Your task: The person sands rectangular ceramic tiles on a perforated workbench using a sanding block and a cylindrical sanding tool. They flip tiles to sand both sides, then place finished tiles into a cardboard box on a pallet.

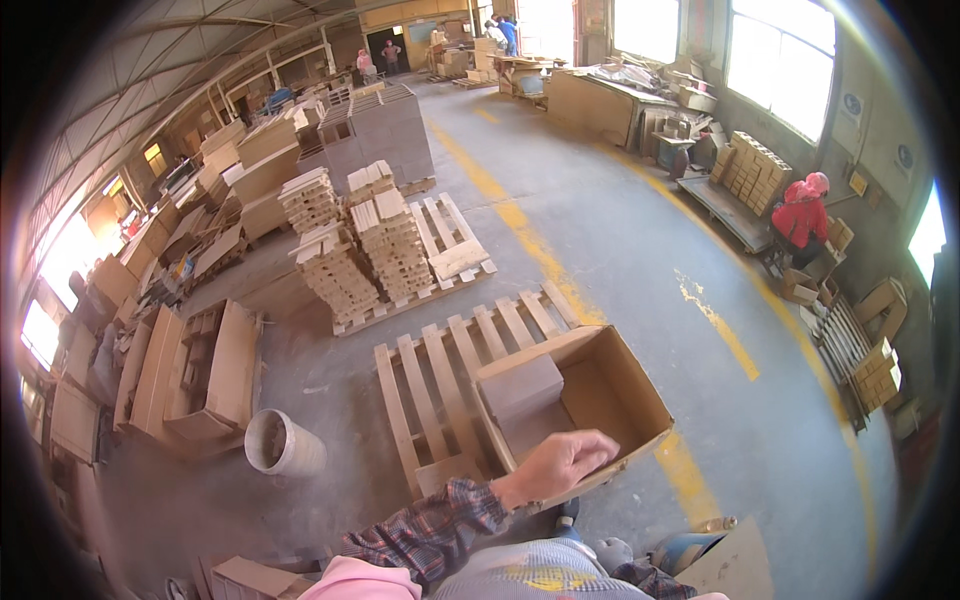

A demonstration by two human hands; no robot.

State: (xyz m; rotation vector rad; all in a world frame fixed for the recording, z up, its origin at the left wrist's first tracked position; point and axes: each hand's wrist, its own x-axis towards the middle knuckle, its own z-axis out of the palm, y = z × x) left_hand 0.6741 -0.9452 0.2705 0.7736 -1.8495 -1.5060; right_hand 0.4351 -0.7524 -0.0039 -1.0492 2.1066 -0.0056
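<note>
My left hand, in a plaid sleeve, reaches over the near side of an open cardboard box. Its fingers stretch out, slightly blurred, and nothing shows in them. Inside the box, a pale grey block or stack fills part of the left side; the brown bottom and right wall are bare. The box rests at the right end of a slatted wooden pallet. Of my right arm only a bit of plaid sleeve shows at the lower edge; the hand cannot be made out.
A whitish bucket stands on the floor at left, near long cardboard boxes. Beyond the pallet are stacks of wooden pieces and a large grey stack. A person in red sits at right beside a low platform.
</note>
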